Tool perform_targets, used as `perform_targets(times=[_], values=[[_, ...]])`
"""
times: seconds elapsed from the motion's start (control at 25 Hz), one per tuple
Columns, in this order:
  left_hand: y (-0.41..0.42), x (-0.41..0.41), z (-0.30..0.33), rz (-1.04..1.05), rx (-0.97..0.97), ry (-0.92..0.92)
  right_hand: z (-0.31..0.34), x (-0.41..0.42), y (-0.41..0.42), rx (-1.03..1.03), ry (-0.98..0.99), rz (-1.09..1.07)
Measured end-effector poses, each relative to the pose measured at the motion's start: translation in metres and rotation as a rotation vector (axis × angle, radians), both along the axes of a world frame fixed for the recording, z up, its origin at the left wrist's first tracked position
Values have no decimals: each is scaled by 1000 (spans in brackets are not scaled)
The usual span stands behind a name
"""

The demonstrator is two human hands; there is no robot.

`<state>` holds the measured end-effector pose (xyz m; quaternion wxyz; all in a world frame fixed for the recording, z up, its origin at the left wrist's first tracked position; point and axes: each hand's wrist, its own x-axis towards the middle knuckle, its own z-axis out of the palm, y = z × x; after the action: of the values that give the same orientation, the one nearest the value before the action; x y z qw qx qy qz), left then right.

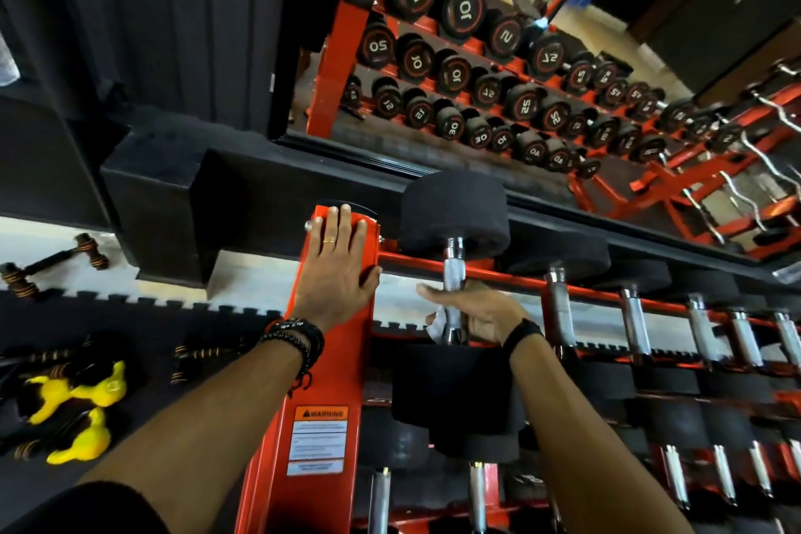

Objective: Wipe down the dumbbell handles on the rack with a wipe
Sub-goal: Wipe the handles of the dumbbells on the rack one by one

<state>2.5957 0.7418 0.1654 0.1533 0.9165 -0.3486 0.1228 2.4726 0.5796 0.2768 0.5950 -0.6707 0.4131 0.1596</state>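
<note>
My right hand [485,317] wraps a thin, limp wipe [435,323] around the heavy dumbbell's knurled steel handle [454,273]; left hand [336,273] lies flat-fingered on the rack [320,377].

The chrome knurled dumbbell handle [454,273] is lying with open space to its left, as far as the red steel rack upright [323,364]. That upright is being covered by the left hand [340,273], resting flat on it. To the right, the neighbouring chrome handles [633,319] are standing near one another with narrow gaps between. Black round dumbbell heads [454,215] are closing off both ends of each handle, and the right hand [477,317] with a white wipe [437,323] is filling the first handle's lower part.
</note>
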Motion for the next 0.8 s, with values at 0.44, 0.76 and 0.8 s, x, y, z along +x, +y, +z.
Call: perform_targets(times=[0.44,0.76,0.8], values=[[2,2,-2,3,8,3,12,-29,-28,-556,174,390],[0,1,-2,1,3,4,18,-27,-29,-476,113,222],[0,1,-2,1,5,10,16,-27,-23,-499,104,224]])
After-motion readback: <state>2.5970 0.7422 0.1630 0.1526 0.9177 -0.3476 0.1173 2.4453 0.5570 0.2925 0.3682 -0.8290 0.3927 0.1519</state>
